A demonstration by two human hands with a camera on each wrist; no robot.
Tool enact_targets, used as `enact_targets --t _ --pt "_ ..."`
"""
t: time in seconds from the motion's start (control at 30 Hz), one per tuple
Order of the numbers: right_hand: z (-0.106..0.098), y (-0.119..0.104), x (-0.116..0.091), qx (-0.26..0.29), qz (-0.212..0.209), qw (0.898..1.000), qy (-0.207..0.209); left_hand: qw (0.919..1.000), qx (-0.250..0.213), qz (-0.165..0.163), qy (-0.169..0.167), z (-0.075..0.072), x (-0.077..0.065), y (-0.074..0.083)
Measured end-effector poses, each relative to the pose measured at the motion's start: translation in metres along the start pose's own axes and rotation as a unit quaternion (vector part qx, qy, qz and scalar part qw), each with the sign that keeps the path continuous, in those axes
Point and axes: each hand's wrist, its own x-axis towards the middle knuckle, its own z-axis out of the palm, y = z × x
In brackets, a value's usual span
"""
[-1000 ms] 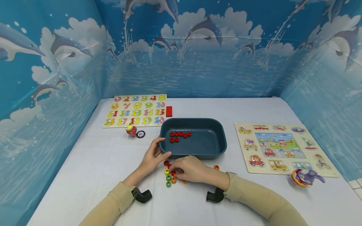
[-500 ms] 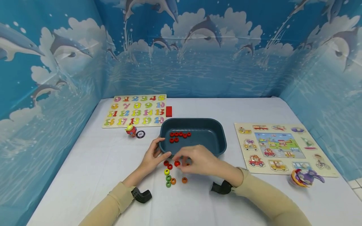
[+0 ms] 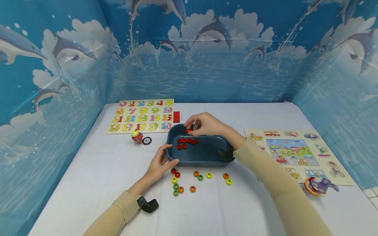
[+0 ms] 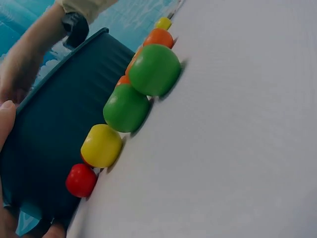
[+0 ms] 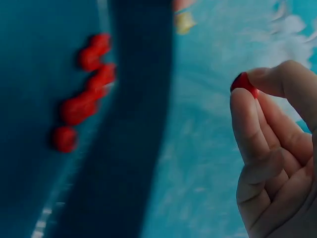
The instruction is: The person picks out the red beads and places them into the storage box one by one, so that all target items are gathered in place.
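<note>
A dark teal plastic tray sits mid-table, with several red beads in its left half. My left hand holds the tray's near left corner, thumb on the front side and fingers on the left side. Above the tray's back left part, my right hand pinches one red bead between thumb and fingertips. In front of the tray lie two loose red beads, plus several green beads, yellow beads and orange beads.
A number puzzle board lies back left, a red block beside it. Near it are a small toy figure and a round chip. At right are a vehicle puzzle board and a purple toy. Dolphin-print cloth walls the table.
My right hand has picked a red bead from the loose group and carried it up and away from me, over the tray. My left hand stays at the tray's corner.
</note>
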Motion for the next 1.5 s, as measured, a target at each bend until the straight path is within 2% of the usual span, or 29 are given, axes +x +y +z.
enact_targets --t 0.17,0.37,0.6,0.8,0.9,1.0,1.1,1.2,1.33,1.5 --pt "0.016 0.028 0.015 -0.005 0.033 0.997 -0.07 1.0 -0.001 0.002 -0.001 0.0 0.0 -0.001" --pt "0.033 0.042 0.022 -0.05 0.046 0.99 -0.122 1.0 -0.004 0.002 -0.002 0.0 0.0 0.0" --pt "0.044 0.043 0.027 -0.112 0.058 0.981 -0.147 0.9999 -0.008 0.006 -0.001 0.0 0.0 0.0" --pt "0.045 0.042 0.028 -0.126 0.052 0.979 -0.15 1.0 -0.009 0.003 -0.002 0.0 0.0 0.001" --pt "0.039 0.036 0.027 -0.104 0.047 0.984 -0.138 0.9999 -0.011 0.005 -0.004 0.0 0.0 0.0" --pt "0.027 0.024 0.023 -0.053 0.025 0.993 -0.104 0.9999 -0.01 0.006 -0.006 -0.001 0.001 -0.001" --pt "0.015 0.004 0.014 0.014 -0.012 0.998 -0.063 0.9999 -0.01 0.008 -0.007 -0.001 0.001 -0.001" --pt "0.01 -0.022 -0.001 0.067 -0.038 0.996 -0.037 0.9999 -0.009 0.009 -0.007 0.0 0.001 0.0" --pt "0.022 -0.049 -0.024 0.074 -0.05 0.996 0.001 0.9999 -0.012 0.012 -0.005 0.0 0.001 0.0" --pt "0.056 -0.063 -0.051 0.062 -0.04 0.996 0.049 0.9994 -0.021 0.028 -0.004 0.0 0.0 -0.001"
